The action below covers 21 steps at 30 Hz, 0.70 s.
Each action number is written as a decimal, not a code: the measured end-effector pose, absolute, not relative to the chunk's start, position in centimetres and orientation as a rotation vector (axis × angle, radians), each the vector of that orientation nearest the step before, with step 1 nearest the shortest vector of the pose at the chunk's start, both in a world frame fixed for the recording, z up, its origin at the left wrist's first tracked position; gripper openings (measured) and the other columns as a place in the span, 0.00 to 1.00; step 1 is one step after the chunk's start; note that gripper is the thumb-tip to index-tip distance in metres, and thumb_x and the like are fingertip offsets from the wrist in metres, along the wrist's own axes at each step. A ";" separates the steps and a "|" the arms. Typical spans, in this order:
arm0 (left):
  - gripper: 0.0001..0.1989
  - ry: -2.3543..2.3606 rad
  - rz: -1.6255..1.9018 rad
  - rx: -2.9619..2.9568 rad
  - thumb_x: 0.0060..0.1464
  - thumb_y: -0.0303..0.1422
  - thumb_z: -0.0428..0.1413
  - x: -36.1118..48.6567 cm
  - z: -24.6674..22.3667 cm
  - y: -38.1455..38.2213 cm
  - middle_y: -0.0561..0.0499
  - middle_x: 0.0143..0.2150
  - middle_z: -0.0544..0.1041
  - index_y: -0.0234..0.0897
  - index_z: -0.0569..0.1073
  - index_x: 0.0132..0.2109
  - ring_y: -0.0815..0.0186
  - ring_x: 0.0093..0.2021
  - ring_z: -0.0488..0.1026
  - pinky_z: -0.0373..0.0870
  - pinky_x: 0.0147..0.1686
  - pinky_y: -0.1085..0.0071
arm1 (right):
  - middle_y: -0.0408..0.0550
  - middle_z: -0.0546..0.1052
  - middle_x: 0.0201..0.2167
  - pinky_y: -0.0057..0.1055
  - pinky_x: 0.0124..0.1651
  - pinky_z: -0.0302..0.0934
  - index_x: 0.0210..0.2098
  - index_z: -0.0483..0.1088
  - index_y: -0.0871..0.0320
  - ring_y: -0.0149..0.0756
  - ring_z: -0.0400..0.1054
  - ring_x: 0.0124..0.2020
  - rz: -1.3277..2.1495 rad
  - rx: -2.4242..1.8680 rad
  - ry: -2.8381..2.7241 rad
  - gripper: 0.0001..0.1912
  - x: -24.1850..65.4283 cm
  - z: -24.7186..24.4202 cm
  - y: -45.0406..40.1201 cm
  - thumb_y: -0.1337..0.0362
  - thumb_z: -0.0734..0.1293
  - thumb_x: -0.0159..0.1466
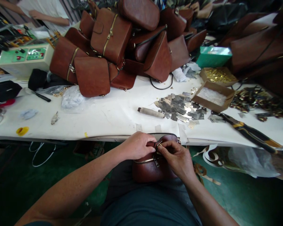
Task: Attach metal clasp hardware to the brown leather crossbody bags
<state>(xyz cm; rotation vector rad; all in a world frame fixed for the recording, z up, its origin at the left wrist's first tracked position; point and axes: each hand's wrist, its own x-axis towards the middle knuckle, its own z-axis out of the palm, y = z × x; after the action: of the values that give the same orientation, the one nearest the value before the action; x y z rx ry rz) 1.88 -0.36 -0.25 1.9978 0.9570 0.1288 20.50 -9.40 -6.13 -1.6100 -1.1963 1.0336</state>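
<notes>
A reddish-brown leather bag with a zipper rests on my lap against the table's front edge. My left hand grips the bag's upper part from the left, thumb and fingers closed on the leather. From the right, my right hand pinches a small gold-coloured metal piece at the top of the bag, beside the left fingertips. Below the hands hangs the zipper's metal pull. The underside of the small piece is hidden by the fingers.
Brown bags are piled at the back of the white table. Metal plates, a grey rod, a cardboard box and pliers lie in front. Other people's arms show behind.
</notes>
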 end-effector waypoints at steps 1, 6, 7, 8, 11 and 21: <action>0.07 0.976 0.137 2.008 0.55 0.32 0.61 2.0 -0.2 -0.6 0.54 0.34 0.82 0.38 0.82 0.40 0.65 0.35 0.75 0.65 0.36 0.72 | 0.46 0.82 0.30 0.34 0.37 0.69 0.31 0.78 0.54 0.40 0.76 0.31 1.016 -1.612 -1.201 0.13 20.4 -6.0 -9.4 0.51 0.73 0.64; 0.10 1.061 0.198 2.034 0.56 0.38 0.64 1.7 -0.2 -1.8 0.53 0.39 0.84 0.42 0.83 0.44 0.62 0.39 0.78 0.68 0.39 0.72 | 0.46 0.82 0.36 0.36 0.41 0.70 0.36 0.79 0.52 0.41 0.76 0.36 0.899 -1.534 -1.471 0.08 22.0 -4.3 -9.5 0.56 0.72 0.65; 0.10 1.052 0.217 2.045 0.57 0.38 0.63 1.6 -0.1 -2.0 0.53 0.39 0.85 0.42 0.83 0.45 0.63 0.38 0.79 0.68 0.39 0.72 | 0.48 0.82 0.38 0.37 0.43 0.70 0.39 0.80 0.52 0.42 0.76 0.39 0.794 -1.513 -1.542 0.08 22.6 -3.7 -9.5 0.56 0.73 0.65; 0.09 1.039 0.237 2.061 0.58 0.37 0.63 1.4 -0.1 -2.2 0.53 0.39 0.85 0.42 0.83 0.45 0.63 0.38 0.79 0.68 0.38 0.72 | 0.49 0.81 0.41 0.39 0.46 0.69 0.43 0.80 0.52 0.44 0.76 0.42 0.670 -1.492 -1.609 0.10 23.3 -3.2 -9.4 0.56 0.74 0.65; 0.10 1.000 0.274 2.113 0.59 0.34 0.61 0.9 0.2 -2.9 0.54 0.39 0.86 0.43 0.83 0.47 0.64 0.37 0.80 0.69 0.38 0.72 | 0.52 0.81 0.46 0.43 0.51 0.66 0.52 0.79 0.50 0.47 0.73 0.48 0.429 -1.412 -1.852 0.16 24.7 -1.8 -9.2 0.58 0.75 0.65; 0.10 0.973 0.309 2.014 0.60 0.32 0.60 -0.3 1.5 -4.3 0.53 0.42 0.86 0.42 0.84 0.47 0.64 0.41 0.81 0.71 0.45 0.70 | 0.42 0.83 0.32 0.42 0.51 0.61 0.40 0.83 0.46 0.39 0.75 0.36 0.714 -1.354 -2.015 0.06 22.9 -1.1 -9.0 0.59 0.71 0.68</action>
<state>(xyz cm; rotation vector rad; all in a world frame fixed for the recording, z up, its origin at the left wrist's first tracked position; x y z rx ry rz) -0.27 -4.26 1.50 2.0137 0.9733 0.3086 22.95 -9.05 -1.12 -1.3538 -2.0148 0.7136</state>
